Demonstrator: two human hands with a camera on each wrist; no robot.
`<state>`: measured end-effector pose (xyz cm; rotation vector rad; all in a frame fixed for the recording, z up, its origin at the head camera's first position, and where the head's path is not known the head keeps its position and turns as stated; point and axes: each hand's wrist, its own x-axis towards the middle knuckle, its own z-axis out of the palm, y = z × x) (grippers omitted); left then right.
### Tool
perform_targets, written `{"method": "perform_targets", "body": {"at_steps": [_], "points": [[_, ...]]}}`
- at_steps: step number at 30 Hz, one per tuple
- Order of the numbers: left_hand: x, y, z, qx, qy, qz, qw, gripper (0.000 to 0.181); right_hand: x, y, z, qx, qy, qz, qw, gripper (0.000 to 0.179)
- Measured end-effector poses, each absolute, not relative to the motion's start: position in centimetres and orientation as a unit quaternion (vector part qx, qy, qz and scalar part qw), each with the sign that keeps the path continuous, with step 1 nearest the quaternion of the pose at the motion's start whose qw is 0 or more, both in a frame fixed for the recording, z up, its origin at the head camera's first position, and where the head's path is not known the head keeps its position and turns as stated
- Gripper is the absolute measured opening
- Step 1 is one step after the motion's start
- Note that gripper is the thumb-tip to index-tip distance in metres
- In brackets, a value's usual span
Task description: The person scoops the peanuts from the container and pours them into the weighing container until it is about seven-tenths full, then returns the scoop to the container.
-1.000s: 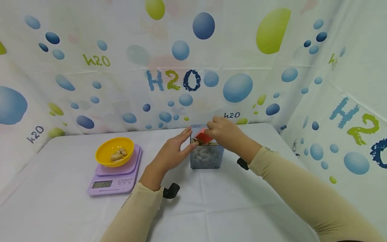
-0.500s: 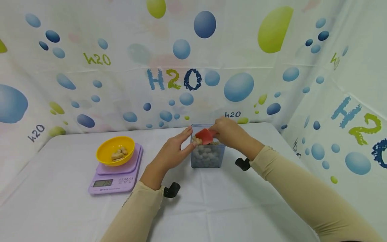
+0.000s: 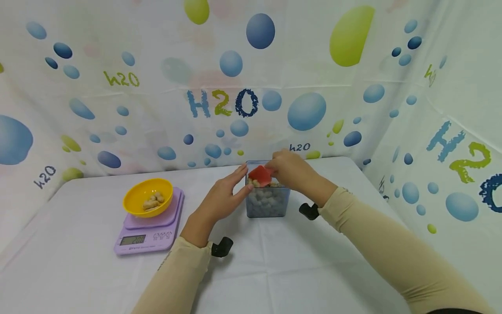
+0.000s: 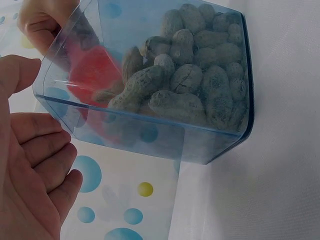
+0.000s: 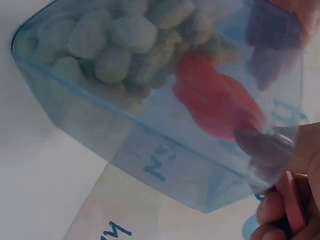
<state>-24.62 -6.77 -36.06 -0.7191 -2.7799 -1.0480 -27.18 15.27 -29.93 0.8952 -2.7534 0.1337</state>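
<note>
A clear bluish plastic container (image 3: pixel 266 213) filled partway with peanuts in shells (image 4: pixel 145 87) stands on the table. My right hand (image 3: pixel 295 172) grips the handle of a red scoop (image 3: pixel 262 173), whose bowl is inside the container's upper part. Some peanuts lie at the scoop's front edge; how many it carries I cannot tell. My left hand (image 3: pixel 223 197) is at the container's left side, fingers fairly straight, fingertips at the rim and thumb near the front corner. In the left wrist view the scoop shows red through the container wall.
Left of the hands, a yellow bowl (image 3: pixel 133 201) with several peanuts (image 3: pixel 153 201) sits on a purple kitchen scale (image 3: pixel 147 245) with a lit-up-looking digit display. A white cloth covers the table (image 3: pixel 251 279); a patterned curtain (image 3: pixel 157 100) hangs close behind it.
My right hand has tilted the scoop so its bowl faces more upward, then shifted it slightly left. Peanuts now show at its edge. My left hand has stayed at the container's side.
</note>
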Motion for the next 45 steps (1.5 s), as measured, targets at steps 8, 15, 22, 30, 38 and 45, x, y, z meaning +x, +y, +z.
{"method": "perform_targets", "body": {"at_steps": [8,15,22,30,38,45], "points": [[-24.7,-6.9,-36.2,-0.242,-0.906,-0.344,0.042,0.066,-27.7,15.4,-29.9,0.221,-0.965,0.140,0.004,0.026],[-24.6,-6.8,-36.3,-0.237,-0.907,-0.346,0.044,0.065,-27.7,14.3,-30.6,0.232,-0.965,0.123,-0.002,0.027],[-24.4,-6.8,-36.2,-0.244,-0.905,-0.346,0.048,0.065,-27.9,14.7,-29.6,0.227,-0.963,0.137,-0.039,0.026],[-24.5,-6.7,-35.9,-0.239,-0.906,-0.347,0.048,0.066,-28.2,15.4,-28.8,0.208,-0.956,0.190,-0.087,0.032],[-24.7,-6.8,-36.0,-0.244,-0.902,-0.353,0.047,0.064,-28.2,16.0,-29.0,0.210,-0.954,0.196,-0.080,0.035],[-24.7,-6.8,-36.1,-0.235,-0.906,-0.349,0.036,0.065,-28.2,17.7,-29.4,0.195,-0.943,0.254,-0.091,0.039]]}}
